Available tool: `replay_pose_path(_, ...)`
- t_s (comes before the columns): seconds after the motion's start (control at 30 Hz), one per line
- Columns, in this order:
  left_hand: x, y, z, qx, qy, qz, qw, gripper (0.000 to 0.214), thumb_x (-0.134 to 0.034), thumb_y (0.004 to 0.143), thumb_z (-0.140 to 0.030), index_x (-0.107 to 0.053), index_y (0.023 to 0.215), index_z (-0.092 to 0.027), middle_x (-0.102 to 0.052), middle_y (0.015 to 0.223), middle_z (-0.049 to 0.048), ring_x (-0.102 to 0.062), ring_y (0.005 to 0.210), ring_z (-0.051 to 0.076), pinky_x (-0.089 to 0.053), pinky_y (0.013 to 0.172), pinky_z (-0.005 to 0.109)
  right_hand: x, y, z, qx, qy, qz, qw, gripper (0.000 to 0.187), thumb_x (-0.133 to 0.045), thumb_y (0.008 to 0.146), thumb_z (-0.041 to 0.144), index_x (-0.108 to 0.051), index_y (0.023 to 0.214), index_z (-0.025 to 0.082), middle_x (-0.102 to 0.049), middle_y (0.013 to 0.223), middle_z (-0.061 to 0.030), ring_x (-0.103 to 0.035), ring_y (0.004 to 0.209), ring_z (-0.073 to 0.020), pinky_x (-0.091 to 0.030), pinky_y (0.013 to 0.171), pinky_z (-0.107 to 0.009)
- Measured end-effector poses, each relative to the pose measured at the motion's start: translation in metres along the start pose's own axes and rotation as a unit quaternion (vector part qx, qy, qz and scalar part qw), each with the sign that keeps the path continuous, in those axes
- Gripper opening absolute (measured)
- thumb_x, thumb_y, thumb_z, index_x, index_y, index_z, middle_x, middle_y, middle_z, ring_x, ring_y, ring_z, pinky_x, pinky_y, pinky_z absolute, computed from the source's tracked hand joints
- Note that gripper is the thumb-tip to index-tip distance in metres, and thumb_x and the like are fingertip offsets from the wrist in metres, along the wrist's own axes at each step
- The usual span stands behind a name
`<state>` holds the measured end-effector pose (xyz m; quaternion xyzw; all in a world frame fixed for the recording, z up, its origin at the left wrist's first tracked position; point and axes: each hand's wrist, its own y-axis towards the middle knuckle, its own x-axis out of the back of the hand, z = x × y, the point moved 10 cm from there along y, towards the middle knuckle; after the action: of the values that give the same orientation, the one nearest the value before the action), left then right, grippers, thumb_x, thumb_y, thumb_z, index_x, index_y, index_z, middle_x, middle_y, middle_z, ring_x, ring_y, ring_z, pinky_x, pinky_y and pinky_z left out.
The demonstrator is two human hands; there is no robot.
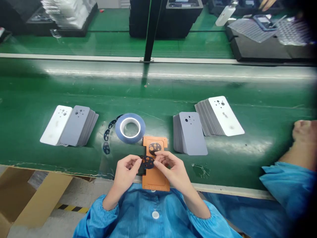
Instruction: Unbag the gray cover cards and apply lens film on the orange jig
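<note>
Between my hands is a black oval piece with several round holes (pixel 148 162), held over an orange plate (pixel 156 180) at the table's front edge. My left hand (pixel 127 170) pinches its left end between thumb and finger. On its right end, my right hand (pixel 173 167) has thumb and fingers closed. Just above, a similar dark oval piece (pixel 155 148) lies on the upper part of the orange plate. A roll of blue tape (pixel 130 128) lies flat behind my left hand. Beside the roll, more black pieces (pixel 106 135) sit on a clear strip.
Fanned stacks of grey plates (pixel 75 125) and white plates (pixel 57 124) with holes lie left; more grey plates (pixel 193 134) and white plates (pixel 226 115) lie right. A co-worker's arm (pixel 292 172) rests at far right. Beyond a metal rail (pixel 99 59) stand black trays (pixel 178 19) and a bottle (pixel 226 14).
</note>
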<state>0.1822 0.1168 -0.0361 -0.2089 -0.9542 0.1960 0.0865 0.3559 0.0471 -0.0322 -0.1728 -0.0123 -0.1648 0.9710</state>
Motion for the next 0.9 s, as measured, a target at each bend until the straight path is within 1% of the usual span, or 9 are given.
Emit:
replay_pose_path(0.13, 0.028, -0.002, -0.008, -0.019, -0.005, -0.049, 0.999, 0.024, -0.069, 0.083, -0.04, -0.068, 0.078, -0.016, -0.06, 0.057, -0.0025, -0.053, 0.049, 0.01, -0.043, 0.051, 0.021, -0.016, 0.002, 0.003, 0.002, -0.009, 0.046, 0.999, 0.033, -0.074, 0.082, 0.041, -0.067, 0.107, 0.02, -0.071, 0.085, -0.0045, -0.064, 0.074, -0.0178, -0.053, 0.068, -0.031)
replay_pose_path(0.2, 0.045, -0.003, -0.014, -0.037, -0.005, -0.086, 0.996, 0.026, -0.068, 0.084, -0.042, -0.067, 0.08, -0.016, -0.057, 0.054, -0.0034, -0.052, 0.048, 0.011, -0.043, 0.051, 0.022, -0.019, 0.002, 0.004, 0.006, -0.01, 0.055, 0.998, 0.033, -0.073, 0.084, 0.041, -0.067, 0.107, 0.02, -0.071, 0.085, -0.005, -0.065, 0.075, -0.0182, -0.054, 0.07, -0.032)
replay_pose_path(0.27, 0.058, -0.004, -0.017, -0.048, -0.002, -0.102, 0.994, 0.027, -0.065, 0.086, -0.043, -0.067, 0.083, -0.016, -0.058, 0.053, -0.0028, -0.052, 0.048, 0.011, -0.042, 0.051, 0.021, -0.017, 0.002, 0.003, 0.009, -0.012, 0.053, 0.998, 0.032, -0.071, 0.085, 0.042, -0.068, 0.107, 0.019, -0.07, 0.086, -0.0052, -0.065, 0.075, -0.0182, -0.054, 0.07, -0.032)
replay_pose_path(0.33, 0.066, -0.003, -0.011, -0.043, 0.005, -0.095, 0.995, 0.028, -0.065, 0.086, -0.043, -0.068, 0.088, -0.015, -0.06, 0.056, -0.0018, -0.052, 0.048, 0.011, -0.042, 0.05, 0.022, -0.009, 0.001, 0.003, 0.013, -0.023, 0.04, 0.999, 0.031, -0.07, 0.086, 0.043, -0.069, 0.106, 0.02, -0.07, 0.085, -0.0051, -0.064, 0.075, -0.0183, -0.054, 0.07, -0.031)
replay_pose_path(0.43, 0.073, 0.0, 0.006, -0.022, 0.05, -0.089, 0.994, 0.029, -0.067, 0.083, -0.04, -0.067, 0.098, -0.015, -0.065, 0.069, 0.0003, -0.055, 0.052, 0.012, -0.044, 0.05, 0.022, 0.011, -0.004, 0.006, 0.029, -0.04, 0.007, 0.999, 0.028, -0.069, 0.086, 0.043, -0.07, 0.102, 0.019, -0.07, 0.085, -0.0053, -0.064, 0.076, -0.0185, -0.053, 0.07, -0.031)
replay_pose_path(0.53, 0.084, 0.001, 0.009, -0.058, 0.169, -0.135, 0.975, 0.03, -0.063, 0.085, -0.035, -0.064, 0.111, -0.019, -0.065, 0.086, 0.0021, -0.057, 0.058, 0.012, -0.047, 0.055, 0.024, 0.037, -0.012, 0.008, 0.039, -0.043, -0.038, 0.998, 0.028, -0.071, 0.085, 0.043, -0.072, 0.099, 0.02, -0.071, 0.085, -0.0059, -0.064, 0.077, -0.0196, -0.054, 0.073, -0.032)
replay_pose_path(0.63, 0.082, -0.002, -0.001, -0.128, 0.283, -0.163, 0.936, 0.027, -0.055, 0.089, -0.028, -0.064, 0.113, -0.02, -0.062, 0.102, 0.0058, -0.055, 0.057, 0.011, -0.05, 0.063, 0.028, 0.061, -0.02, 0.006, 0.036, -0.045, -0.089, 0.994, 0.029, -0.074, 0.082, 0.044, -0.073, 0.098, 0.02, -0.072, 0.085, -0.0066, -0.066, 0.078, -0.0204, -0.056, 0.074, -0.033)
replay_pose_path(0.77, 0.07, -0.01, -0.011, -0.189, 0.371, -0.169, 0.893, 0.023, -0.048, 0.094, -0.025, -0.07, 0.102, -0.02, -0.058, 0.112, 0.0099, -0.058, 0.065, 0.014, -0.051, 0.073, 0.033, 0.079, -0.026, 0.001, 0.027, -0.043, -0.129, 0.99, 0.031, -0.076, 0.079, 0.046, -0.074, 0.094, 0.02, -0.072, 0.08, -0.0068, -0.066, 0.072, -0.0202, -0.056, 0.071, -0.033)
replay_pose_path(0.9, 0.067, -0.013, -0.014, -0.204, 0.394, -0.18, 0.878, 0.024, -0.05, 0.095, -0.026, -0.071, 0.103, -0.02, -0.058, 0.116, 0.011, -0.06, 0.072, 0.016, -0.051, 0.076, 0.032, 0.085, -0.028, 0.001, 0.028, -0.043, -0.136, 0.989, 0.03, -0.077, 0.077, 0.045, -0.075, 0.093, 0.02, -0.072, 0.077, -0.006, -0.065, 0.07, -0.0198, -0.056, 0.07, -0.033)
